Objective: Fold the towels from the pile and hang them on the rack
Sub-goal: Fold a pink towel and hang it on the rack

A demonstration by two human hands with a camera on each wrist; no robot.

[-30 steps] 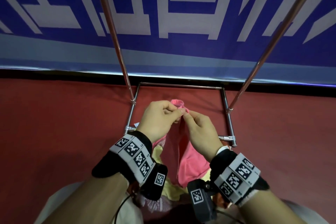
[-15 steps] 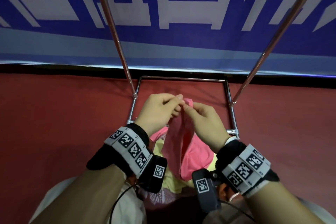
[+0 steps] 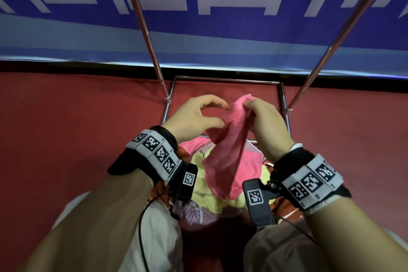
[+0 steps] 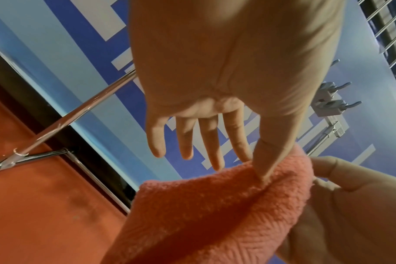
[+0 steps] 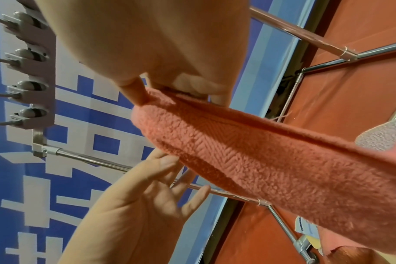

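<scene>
Since the earlier frame the left hand (image 3: 194,117) has given up its pinch. Its fingers now spread loose and hold nothing, and only the thumb tip presses into the pink towel (image 3: 227,152). The right hand (image 3: 265,126) carries the towel alone, with thumb and curled fingers nipping the top edge where the cloth is doubled over.

Held by that one edge, the towel hangs long and narrow, so its own weight pulls it straight. Its lower end reaches down to the pile (image 3: 205,185) of yellow and patterned towels, which lies on the red surface (image 3: 77,128) close to the person's knees.

The freed hand is probably about to slide along the hem to find the next corner, with the thumb steadying the fold meanwhile. All this happens just in front of the rack (image 3: 225,79), between its two slanted uprights. No towel is seen hanging on it yet, so this looks like an early folding step.
</scene>
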